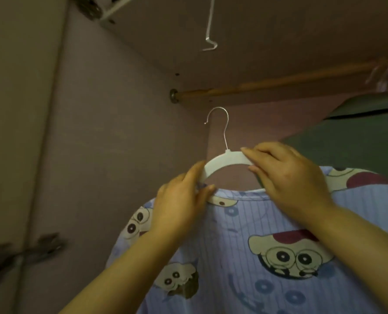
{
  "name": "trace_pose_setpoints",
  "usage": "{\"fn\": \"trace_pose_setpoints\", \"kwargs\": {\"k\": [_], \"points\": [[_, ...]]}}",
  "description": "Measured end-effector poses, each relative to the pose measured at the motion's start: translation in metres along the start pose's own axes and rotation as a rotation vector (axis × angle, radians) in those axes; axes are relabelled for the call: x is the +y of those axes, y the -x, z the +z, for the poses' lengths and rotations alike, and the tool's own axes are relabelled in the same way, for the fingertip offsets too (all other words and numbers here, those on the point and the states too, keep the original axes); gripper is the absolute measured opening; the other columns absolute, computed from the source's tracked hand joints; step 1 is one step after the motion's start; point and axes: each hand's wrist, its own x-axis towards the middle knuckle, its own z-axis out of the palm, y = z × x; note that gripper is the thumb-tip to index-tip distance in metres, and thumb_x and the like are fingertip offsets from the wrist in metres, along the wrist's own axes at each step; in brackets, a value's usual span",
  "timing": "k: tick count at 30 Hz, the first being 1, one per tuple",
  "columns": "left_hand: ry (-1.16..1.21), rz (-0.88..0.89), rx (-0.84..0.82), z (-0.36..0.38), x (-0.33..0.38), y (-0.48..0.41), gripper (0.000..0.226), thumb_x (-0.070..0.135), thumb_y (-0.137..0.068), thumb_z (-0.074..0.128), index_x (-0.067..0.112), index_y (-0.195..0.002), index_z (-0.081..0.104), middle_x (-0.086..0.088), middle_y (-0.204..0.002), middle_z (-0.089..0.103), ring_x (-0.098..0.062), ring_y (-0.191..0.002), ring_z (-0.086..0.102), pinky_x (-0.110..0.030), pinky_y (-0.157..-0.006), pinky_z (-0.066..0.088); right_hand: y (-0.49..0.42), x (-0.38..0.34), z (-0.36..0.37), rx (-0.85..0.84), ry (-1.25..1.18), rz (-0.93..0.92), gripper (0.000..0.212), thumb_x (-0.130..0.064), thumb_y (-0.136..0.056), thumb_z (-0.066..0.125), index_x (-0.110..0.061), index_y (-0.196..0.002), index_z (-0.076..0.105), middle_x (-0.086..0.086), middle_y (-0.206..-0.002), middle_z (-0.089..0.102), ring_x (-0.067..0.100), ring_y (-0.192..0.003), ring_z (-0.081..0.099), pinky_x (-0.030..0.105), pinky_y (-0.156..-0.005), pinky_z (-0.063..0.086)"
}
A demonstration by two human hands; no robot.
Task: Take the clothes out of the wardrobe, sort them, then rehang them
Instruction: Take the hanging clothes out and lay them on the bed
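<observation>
A white plastic hanger (224, 160) with a metal hook carries a light blue cartoon-print shirt (245, 257). My left hand (181, 200) pinches the hanger's left arm at the shirt's collar. My right hand (288, 175) grips the hanger's right arm just right of the hook. The hook points up, a little below the wooden wardrobe rail (267, 83) and not touching it.
A dark green garment (358, 137) hangs from the rail at the right, beside a pinkish clear hanger (383, 73). The wardrobe's side wall (111, 132) stands to the left, its door with a hinge (23, 257) further left. A white wire hook (210, 37) hangs overhead.
</observation>
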Motion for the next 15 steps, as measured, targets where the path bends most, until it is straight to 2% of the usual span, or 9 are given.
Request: {"fn": "trace_pose_setpoints", "kwargs": {"k": [2, 5, 9, 11, 15], "points": [[0.005, -0.074, -0.016, -0.012, -0.028, 0.028, 0.045, 0.043, -0.093, 0.048, 0.036, -0.137, 0.04, 0.004, -0.117, 0.061, -0.016, -0.1, 0.057, -0.029, -0.081, 0.046, 0.011, -0.028, 0.016, -0.032, -0.096, 0.01, 0.036, -0.024, -0.09, 0.046, -0.007, -0.114, 0.066, 0.01, -0.094, 0.065, 0.025, -0.066, 0.06, 0.033, -0.047, 0.051], [-0.044, -0.17, -0.029, -0.037, -0.061, 0.072, 0.04, 0.04, -0.093, 0.05, 0.036, -0.133, 0.046, 0.005, -0.114, 0.061, -0.014, -0.095, 0.057, -0.027, -0.079, 0.045, 0.024, -0.073, 0.041, -0.081, -0.225, 0.002, 0.038, -0.027, -0.09, 0.045, -0.008, -0.116, 0.065, 0.009, -0.088, 0.065, 0.021, -0.056, 0.057, 0.026, -0.042, 0.047], [-0.199, -0.251, 0.008, -0.085, -0.089, 0.13, 0.04, 0.039, -0.093, 0.051, 0.036, -0.132, 0.049, 0.006, -0.105, 0.061, -0.012, -0.086, 0.056, -0.027, -0.074, 0.044, 0.033, -0.14, 0.067, -0.085, -0.419, -0.036, 0.041, -0.028, -0.087, 0.047, -0.008, -0.118, 0.065, 0.008, -0.086, 0.065, 0.02, -0.059, 0.058, 0.018, -0.052, 0.041], [-0.294, -0.293, 0.02, -0.116, -0.1, 0.16, 0.039, 0.042, -0.093, 0.05, 0.037, -0.132, 0.049, 0.01, -0.099, 0.059, -0.009, -0.081, 0.054, -0.025, -0.071, 0.045, 0.035, -0.176, 0.075, -0.098, -0.534, -0.059, 0.043, -0.029, -0.087, 0.046, -0.009, -0.121, 0.063, 0.007, -0.087, 0.064, 0.019, -0.06, 0.059, 0.02, -0.052, 0.045], [-0.453, -0.318, 0.087, -0.186, -0.111, 0.214, 0.037, 0.043, -0.087, 0.052, 0.031, -0.122, 0.06, 0.006, -0.089, 0.067, -0.012, -0.071, 0.063, -0.028, -0.059, 0.053, 0.028, -0.249, 0.078, -0.123, -0.755, -0.104, 0.045, -0.035, -0.09, 0.041, -0.018, -0.131, 0.05, 0.006, -0.089, 0.063, 0.015, -0.06, 0.057, 0.021, -0.047, 0.047]]}}
